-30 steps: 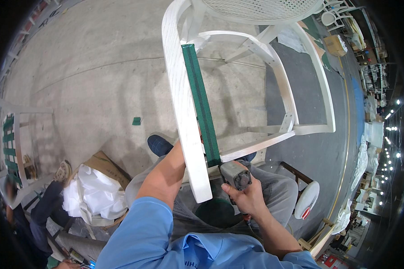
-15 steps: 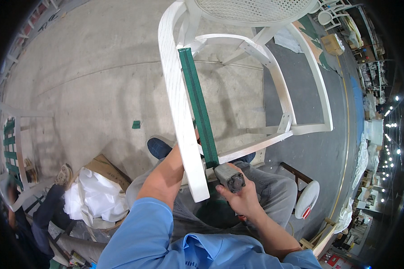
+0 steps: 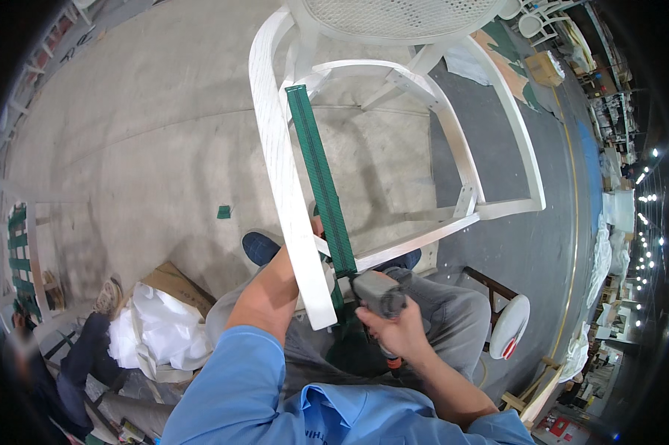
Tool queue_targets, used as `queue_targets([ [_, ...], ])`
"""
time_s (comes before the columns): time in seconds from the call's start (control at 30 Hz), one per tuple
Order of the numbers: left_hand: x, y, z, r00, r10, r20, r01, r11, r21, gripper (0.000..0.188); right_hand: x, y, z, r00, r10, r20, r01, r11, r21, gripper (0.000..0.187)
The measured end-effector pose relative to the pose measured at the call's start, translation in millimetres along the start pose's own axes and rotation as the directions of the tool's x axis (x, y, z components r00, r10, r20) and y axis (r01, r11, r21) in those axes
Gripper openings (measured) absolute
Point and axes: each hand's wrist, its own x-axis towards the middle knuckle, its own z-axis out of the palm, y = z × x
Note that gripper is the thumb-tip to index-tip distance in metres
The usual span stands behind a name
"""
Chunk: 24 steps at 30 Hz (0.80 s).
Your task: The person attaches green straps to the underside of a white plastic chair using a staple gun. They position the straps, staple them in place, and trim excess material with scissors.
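A white wooden chair frame [image 3: 287, 174] with a woven cane back [image 3: 394, 16] stands over my legs. One dark green webbing strap [image 3: 321, 178] runs along its left side from the far rail to the near rail [image 3: 416, 243]. My right hand [image 3: 399, 326] is wrapped round a grey staple gun [image 3: 379, 291], whose nose is close by the strap's near end; I cannot tell whether they touch. A short green tail hangs below that rail. My left hand [image 3: 318, 225] reaches under the chair's left arm, mostly hidden behind it, so its fingers cannot be read.
A green scrap [image 3: 224, 212] lies on the concrete floor. White plastic [image 3: 156, 326] and brown cardboard stand at left, near another person's legs [image 3: 82, 363] and a chair with green webbing [image 3: 19, 256]. A white-padded stool [image 3: 509, 326] is at my right.
The chair frame has shifted slightly left in view. The staple gun has tilted and its nose has moved slightly left, blurred by motion. More of the green tail below the rail now shows.
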Motion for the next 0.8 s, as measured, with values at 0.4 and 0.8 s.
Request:
queue_targets([
  [0.4, -80, -7, 0, 0.986, 0.104, -0.127, -0.026, 0.864, 0.502, 0.049, -122, -14, -191, 0.982, 0.091, -0.167, -0.043, 0.962, 0.269, 0.029],
  [0.8, -152, -130, 80, 0.829, 0.474, -0.296, -0.225, 0.767, 0.601, 0.063, -150, 30, -206, 0.991, -0.128, 0.047, 0.101, 0.923, 0.37, 0.062],
])
